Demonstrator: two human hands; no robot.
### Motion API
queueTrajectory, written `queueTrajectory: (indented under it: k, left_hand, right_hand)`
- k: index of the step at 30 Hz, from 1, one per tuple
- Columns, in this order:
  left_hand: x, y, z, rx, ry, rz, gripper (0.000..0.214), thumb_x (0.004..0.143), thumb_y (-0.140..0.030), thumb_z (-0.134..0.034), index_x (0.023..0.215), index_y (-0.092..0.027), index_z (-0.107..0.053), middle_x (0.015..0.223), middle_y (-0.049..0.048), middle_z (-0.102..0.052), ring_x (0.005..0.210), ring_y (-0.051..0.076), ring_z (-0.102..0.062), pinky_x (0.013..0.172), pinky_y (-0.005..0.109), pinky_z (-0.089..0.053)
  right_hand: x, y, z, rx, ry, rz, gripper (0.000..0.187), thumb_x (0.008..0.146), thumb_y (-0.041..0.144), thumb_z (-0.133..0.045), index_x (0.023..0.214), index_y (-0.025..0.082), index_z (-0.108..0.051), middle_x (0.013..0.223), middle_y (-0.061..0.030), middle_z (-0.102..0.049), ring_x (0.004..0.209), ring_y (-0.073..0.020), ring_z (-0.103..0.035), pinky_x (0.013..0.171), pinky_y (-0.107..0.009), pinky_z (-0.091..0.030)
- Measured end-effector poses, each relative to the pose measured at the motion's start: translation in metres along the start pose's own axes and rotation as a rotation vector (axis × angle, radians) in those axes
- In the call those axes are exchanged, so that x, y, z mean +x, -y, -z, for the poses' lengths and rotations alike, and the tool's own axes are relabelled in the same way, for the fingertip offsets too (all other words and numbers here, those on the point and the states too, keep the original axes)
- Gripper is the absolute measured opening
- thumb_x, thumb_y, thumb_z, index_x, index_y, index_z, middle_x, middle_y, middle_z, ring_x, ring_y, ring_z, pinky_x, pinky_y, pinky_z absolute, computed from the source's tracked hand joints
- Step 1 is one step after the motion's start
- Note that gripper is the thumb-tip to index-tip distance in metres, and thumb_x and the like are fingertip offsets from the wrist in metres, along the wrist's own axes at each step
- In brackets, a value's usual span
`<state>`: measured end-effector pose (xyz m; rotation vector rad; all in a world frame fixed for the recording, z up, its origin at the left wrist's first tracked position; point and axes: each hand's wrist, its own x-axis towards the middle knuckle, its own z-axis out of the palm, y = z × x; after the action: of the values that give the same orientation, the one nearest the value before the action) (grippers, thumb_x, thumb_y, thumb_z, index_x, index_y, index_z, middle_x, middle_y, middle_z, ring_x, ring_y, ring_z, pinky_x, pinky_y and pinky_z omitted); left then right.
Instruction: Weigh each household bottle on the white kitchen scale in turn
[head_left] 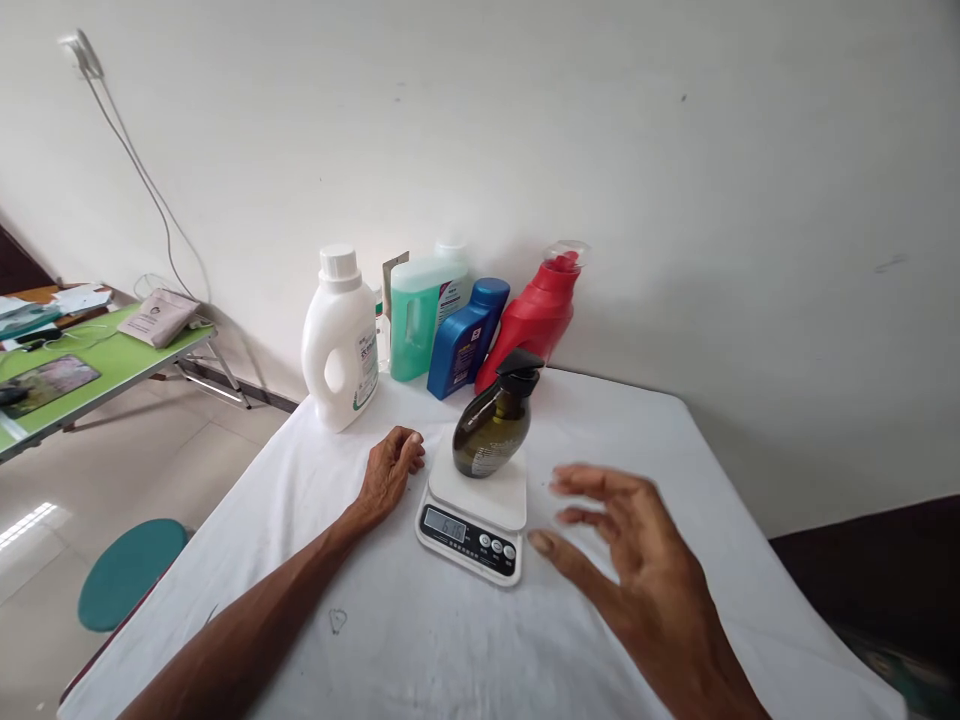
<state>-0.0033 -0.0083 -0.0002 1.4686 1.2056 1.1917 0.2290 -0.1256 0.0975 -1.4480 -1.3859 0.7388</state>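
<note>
A dark olive-green pump bottle (491,430) with a black pump top stands on the white platform of a digital kitchen scale (469,540). The scale's display is lit with digits that look like 616. To the left of the scale, my left hand (390,465) rests on the tablecloth, its fingers loosely curled in and nothing seen in them. My right hand (622,540) hovers just right of the scale, slightly blurred. Its thumb and fingers are apart, and it touches neither the bottle nor the scale.
Behind the scale stand a white jug (330,350), a green bottle (412,320), a blue bottle (465,345) and a red bottle (536,315), near the wall. A white cloth (375,620) covers the table. To the left are a teal stool (133,575) and a green table (142,360).
</note>
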Motion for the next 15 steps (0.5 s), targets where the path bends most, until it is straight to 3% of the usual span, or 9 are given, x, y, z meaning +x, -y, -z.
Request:
queueTrajectory:
  k: [2,4,6,10,15]
  left_hand:
    - [0.0,-0.001,0.001,0.0,0.01,0.006,0.046,0.1,-0.06,-0.045,0.093,-0.018,-0.062,0.086,0.005,-0.068,0.071,0.015,-0.063,0.069,0.029,-0.051]
    - [0.0,-0.001,0.001,-0.006,0.014,0.013,0.046,0.099,-0.061,-0.045,0.091,-0.019,-0.061,0.085,0.005,-0.068,0.071,0.015,-0.063,0.069,0.028,-0.051]
    - [0.0,-0.002,0.001,-0.013,0.013,0.019,0.046,0.099,-0.062,-0.046,0.09,-0.019,-0.061,0.084,0.005,-0.068,0.071,0.016,-0.063,0.068,0.028,-0.05]
    - [0.002,-0.002,0.0,-0.013,0.019,0.026,0.045,0.099,-0.061,-0.045,0.091,-0.019,-0.061,0.085,0.0052,-0.069,0.071,0.016,-0.063,0.069,0.029,-0.05]
    - [0.003,0.002,0.0,0.009,0.031,0.027,0.045,0.1,-0.061,-0.045,0.094,-0.019,-0.062,0.087,0.0052,-0.069,0.072,0.016,-0.063,0.07,0.029,-0.051]
  right_hand:
    - [0.027,0.003,-0.009,-0.112,-0.143,0.074,0.089,0.062,0.063,-0.089,0.132,0.029,-0.046,0.144,-0.0138,-0.05,0.122,-0.0344,-0.057,0.095,-0.051,-0.054]
    - [0.05,0.002,-0.027,-0.162,-0.158,0.123,0.109,0.056,0.067,-0.09,0.142,0.026,-0.037,0.152,-0.0179,-0.041,0.134,-0.038,-0.049,0.103,-0.057,-0.05]
    - [0.065,-0.002,-0.049,-0.177,-0.172,0.15,0.117,0.057,0.068,-0.089,0.147,0.022,-0.031,0.154,-0.0208,-0.038,0.139,-0.0385,-0.045,0.107,-0.057,-0.047]
    - [0.074,-0.006,-0.079,-0.201,-0.274,0.146,0.104,0.063,0.062,-0.088,0.143,0.02,-0.035,0.145,-0.0196,-0.049,0.133,-0.0352,-0.051,0.108,-0.052,-0.045]
    - [0.072,-0.001,-0.088,-0.228,-0.317,0.026,0.084,0.062,0.054,-0.086,0.126,0.021,-0.043,0.128,-0.0152,-0.062,0.117,-0.0333,-0.06,0.1,-0.048,-0.049]
